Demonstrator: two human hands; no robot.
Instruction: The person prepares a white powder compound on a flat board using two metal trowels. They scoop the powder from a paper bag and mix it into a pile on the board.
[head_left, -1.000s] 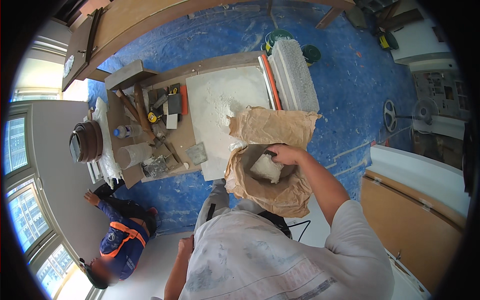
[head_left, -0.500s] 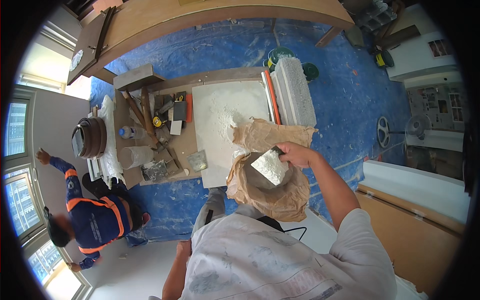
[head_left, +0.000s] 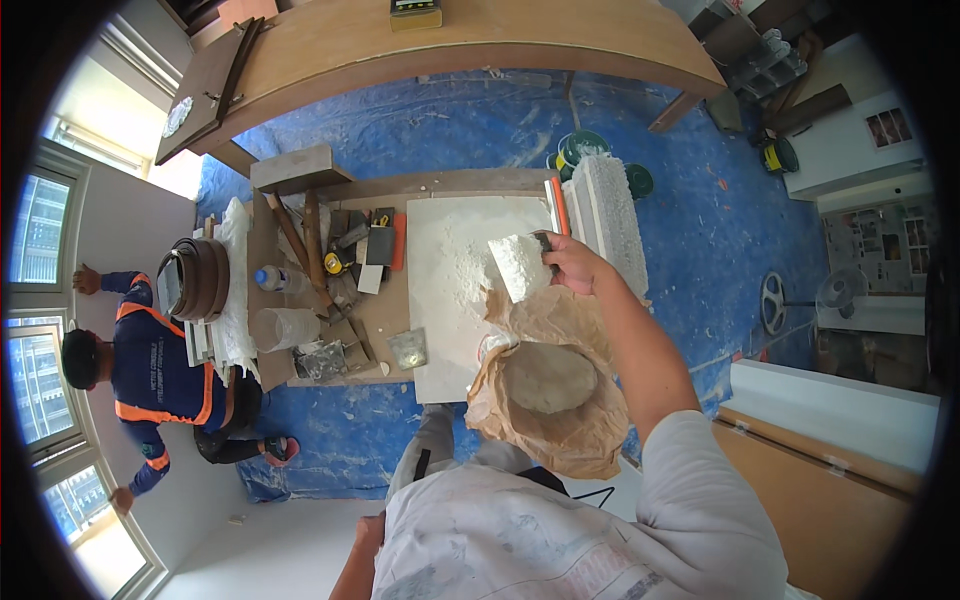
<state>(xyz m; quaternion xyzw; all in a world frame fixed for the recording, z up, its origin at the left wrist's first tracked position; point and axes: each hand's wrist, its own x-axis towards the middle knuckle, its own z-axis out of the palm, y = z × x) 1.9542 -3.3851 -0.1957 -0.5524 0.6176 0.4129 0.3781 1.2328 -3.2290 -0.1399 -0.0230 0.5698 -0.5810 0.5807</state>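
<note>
My right hand [head_left: 575,263] grips the dark end of a flat scraper whose blade is heaped with white powder [head_left: 517,266]. The scraper is over the right side of a pale board [head_left: 432,330] that has white powder scattered on it. Just nearer to me stands an open brown paper bag [head_left: 590,447] with its rim folded down, and greyish powder [head_left: 548,378] fills its mouth. At my hip, my left hand [head_left: 369,533] rests against my shirt; its fingers are hidden.
Tools, a water bottle [head_left: 270,278] and a clear plastic container [head_left: 285,328] lie left of the board. White foam blocks [head_left: 605,215] stand right. Beyond is a long wooden table [head_left: 480,45]. At the far left a person [head_left: 165,365] works by the windows.
My right hand has lifted the loaded scraper from over the bag's mouth, forward and left to above the board. The person at the left has shifted slightly.
</note>
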